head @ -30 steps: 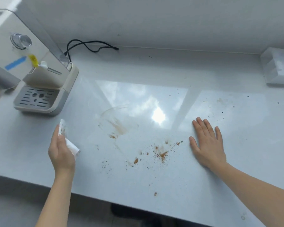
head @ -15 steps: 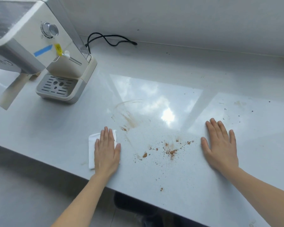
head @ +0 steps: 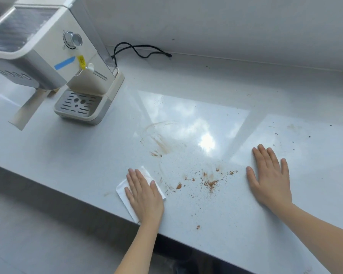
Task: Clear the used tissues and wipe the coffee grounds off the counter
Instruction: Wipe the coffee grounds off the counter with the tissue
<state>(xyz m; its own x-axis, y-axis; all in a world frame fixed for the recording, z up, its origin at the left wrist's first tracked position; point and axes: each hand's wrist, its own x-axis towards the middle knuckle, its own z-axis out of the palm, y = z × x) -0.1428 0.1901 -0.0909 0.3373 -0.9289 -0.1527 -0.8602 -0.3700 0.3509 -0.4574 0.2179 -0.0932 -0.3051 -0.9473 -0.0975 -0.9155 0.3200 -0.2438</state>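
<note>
Left hand: left hand point(head: 145, 196) lies palm down on the tissue, fingers straight and close together, thumb out toward 2 o'clock; pressing flat, pinching nothing.
Tissue: white folded tissue point(head: 121, 190) sits near the counter's front edge at about 7 o'clock from the spill; most of it is hidden under the hand, only its left border, far corner and a right corner show. A faint brown mark at the far corner.
Right hand: right hand point(head: 269, 177) rests flat on bare counter at 3 o'clock of the grounds, fingers extended and slightly spread, holding nothing.
Coffee grounds: brown coffee grounds point(head: 210, 180) are scattered between the two hands, apart from both; a few crumbs lie toward the front edge.
Smear: brown smear point(head: 160, 144) at 11 o'clock of the grounds (arc-shaped, partly washed out by glare).
Counter: grey counter point(head: 246, 80) carries a bright window reflection that masks fine specks; dark specks at far right are too small to identify.
Coffee machine: coffee machine point(head: 53, 62) at 10 o'clock, cut off by the frame's left edge.
Cable: black cable point(head: 139, 51) loops behind it; its plug end lies loose on the counter.
</note>
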